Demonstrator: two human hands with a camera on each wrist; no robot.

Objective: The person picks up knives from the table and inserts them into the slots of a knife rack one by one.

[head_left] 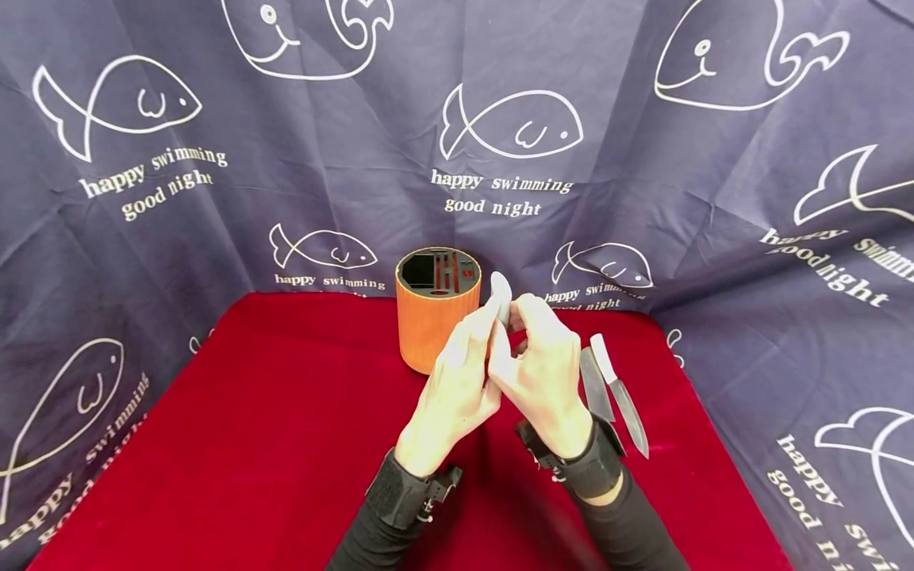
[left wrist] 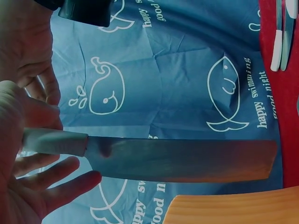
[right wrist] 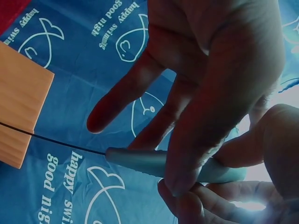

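A knife [left wrist: 187, 158] with a pale handle and a broad, square-ended blade is held up between my two hands in front of the knife block. My left hand [head_left: 457, 381] pinches the handle near its butt end, its lower fingers spread in the left wrist view. From the other side, my right hand [head_left: 539, 365] grips the handle [right wrist: 135, 159] with thumb and fingers, while other fingers extend loosely. The blade points away from me and shows edge-on in the right wrist view. An orange round knife block [head_left: 434, 325] with a black slotted top stands behind my left hand.
On the red cloth [head_left: 286, 444] to the right lie a white-handled pointed knife [head_left: 631, 416] and another broad blade [head_left: 596, 385], partly behind my right wrist. A dark blue curtain [head_left: 400, 135] with white fish and whale drawings rises behind and at both sides.
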